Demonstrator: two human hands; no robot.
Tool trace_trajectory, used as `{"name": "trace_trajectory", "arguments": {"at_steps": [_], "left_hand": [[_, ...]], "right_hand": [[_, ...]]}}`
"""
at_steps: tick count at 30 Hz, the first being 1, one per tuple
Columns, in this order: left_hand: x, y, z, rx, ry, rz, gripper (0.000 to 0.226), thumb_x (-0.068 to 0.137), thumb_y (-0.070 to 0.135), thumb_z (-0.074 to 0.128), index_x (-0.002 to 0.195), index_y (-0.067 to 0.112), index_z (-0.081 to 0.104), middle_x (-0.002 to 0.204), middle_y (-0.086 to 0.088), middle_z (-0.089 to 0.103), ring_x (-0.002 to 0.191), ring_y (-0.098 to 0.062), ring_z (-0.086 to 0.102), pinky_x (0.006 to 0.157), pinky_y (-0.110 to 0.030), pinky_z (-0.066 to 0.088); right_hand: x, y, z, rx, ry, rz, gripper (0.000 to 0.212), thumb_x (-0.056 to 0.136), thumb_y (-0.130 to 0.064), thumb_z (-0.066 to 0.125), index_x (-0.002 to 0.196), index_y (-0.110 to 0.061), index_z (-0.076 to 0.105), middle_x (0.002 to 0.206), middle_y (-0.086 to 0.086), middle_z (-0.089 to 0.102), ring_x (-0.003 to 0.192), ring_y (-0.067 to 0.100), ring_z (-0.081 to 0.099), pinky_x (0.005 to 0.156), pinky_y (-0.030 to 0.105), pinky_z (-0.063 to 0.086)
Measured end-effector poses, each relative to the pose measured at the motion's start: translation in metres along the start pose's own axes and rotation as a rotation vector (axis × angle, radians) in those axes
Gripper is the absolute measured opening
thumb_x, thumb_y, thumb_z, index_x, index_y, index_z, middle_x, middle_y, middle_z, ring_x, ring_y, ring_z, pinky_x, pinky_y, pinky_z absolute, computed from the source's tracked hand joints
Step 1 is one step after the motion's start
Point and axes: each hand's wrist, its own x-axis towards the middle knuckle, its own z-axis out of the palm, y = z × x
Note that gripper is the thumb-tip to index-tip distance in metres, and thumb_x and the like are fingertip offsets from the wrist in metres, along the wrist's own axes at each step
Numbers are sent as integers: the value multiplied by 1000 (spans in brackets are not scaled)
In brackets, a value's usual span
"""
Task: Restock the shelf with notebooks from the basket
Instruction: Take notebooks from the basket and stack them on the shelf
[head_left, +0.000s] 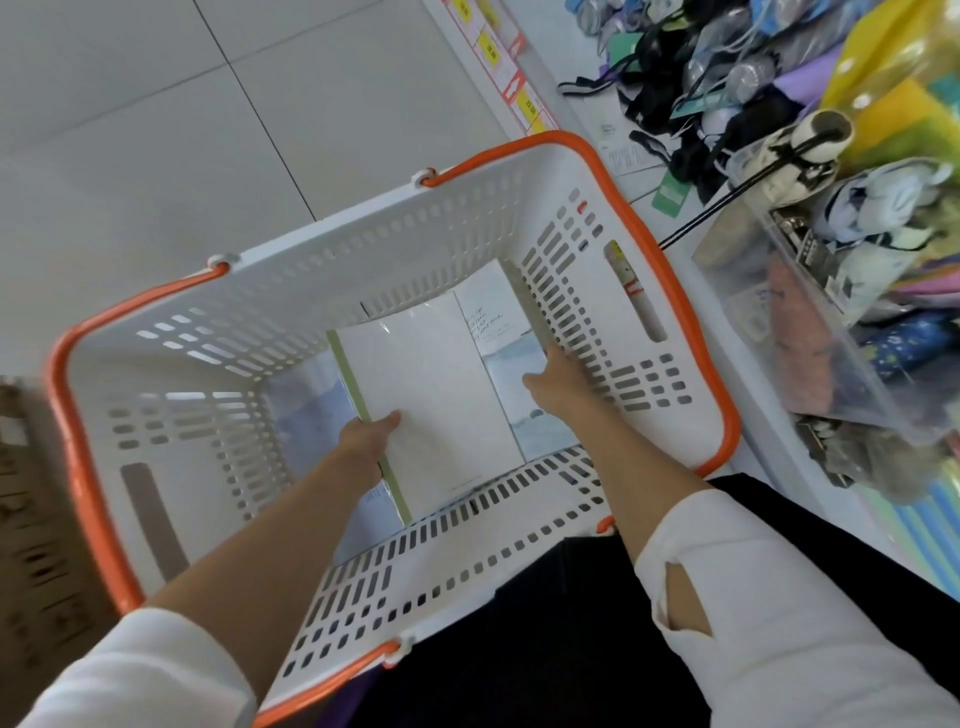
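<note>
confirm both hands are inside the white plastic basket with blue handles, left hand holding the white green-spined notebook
Not quite. The head view shows the handles of the white plastic basket are orange, not blue. The right hand and left hand are inside it, the left holding the white green-spined notebook.

White, plastic-wrapped notebooks (431, 405) with a green spine lie flat inside the white, orange-rimmed basket (374, 234).

Left hand (371, 434) thumb-over, pinching a white notebook (436, 405); right hand (558, 382) fingers extended, thumb splayed; both forearms outstretched.
</note>
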Motion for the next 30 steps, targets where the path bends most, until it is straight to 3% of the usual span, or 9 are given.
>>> {"name": "trace_trajectory", "arguments": {"at_steps": [5,8,10,12,15,21,24,26,30], "left_hand": [[-6,-1,-30,17,5,-16,28,90,15,66,113,-1,60,122,-19,62,98,-32,62,91,-45,49],[-9,-2,-62,59,72,-19,35,91,17,65,120,-1,58,125,-19,61,110,-35,60,99,-49,46],[-13,-3,-77,63,98,-18,35,91,15,64,121,-3,57,125,-21,61,111,-37,60,96,-49,48],[-18,-5,-84,61,110,-21,34,92,15,63,119,-4,57,124,-21,61,112,-38,60,94,-47,48],[-25,-4,-86,66,133,-18,39,92,16,64,124,-5,55,127,-21,59,113,-38,58,100,-51,46],[-25,-2,-91,117,174,-8,50,93,20,62,133,-6,47,134,-23,53,122,-40,52,105,-50,42],[-29,-2,-87,-7,30,-67,40,95,14,58,131,-2,49,130,-21,57,118,-38,56,103,-53,42],[-32,-4,-84,-96,-50,-87,37,96,16,57,131,3,50,130,-19,58,114,-36,57,100,-53,43],[-37,-9,-78,-194,-225,-87,48,90,55,54,113,14,64,116,-14,69,101,-31,67,81,-44,51]], "right_hand": [[-15,0,-6,114,18,-117,62,96,-9,36,152,-31,19,157,0,27,93,15,59,64,26,52],[-23,0,-17,174,-18,-140,56,99,-12,39,152,-25,26,157,-1,29,89,2,47,55,8,38],[-26,-3,-24,190,-20,-157,54,99,-11,43,151,-20,29,156,1,32,107,8,50,74,8,44],[-30,-7,-31,206,-32,-175,54,98,-9,45,150,-17,32,154,4,34,132,20,43,97,24,38],[-34,-10,-44,250,-52,-194,51,97,-7,48,147,-15,39,149,6,43,134,24,43,105,34,39],[-45,-13,-84,378,-41,-178,36,96,-7,51,128,-23,56,126,6,62,82,27,64,59,25,50],[-52,-17,-94,471,-138,-149,34,96,-6,51,123,-26,58,111,-2,67,108,24,61,78,30,50],[-55,-20,-80,442,-201,-133,38,97,-7,51,131,-22,53,128,0,61,119,21,52,98,37,41],[-67,-35,-23,316,-357,-97,46,99,-9,48,144,-18,42,146,7,46,128,26,47,108,44,38]]}}
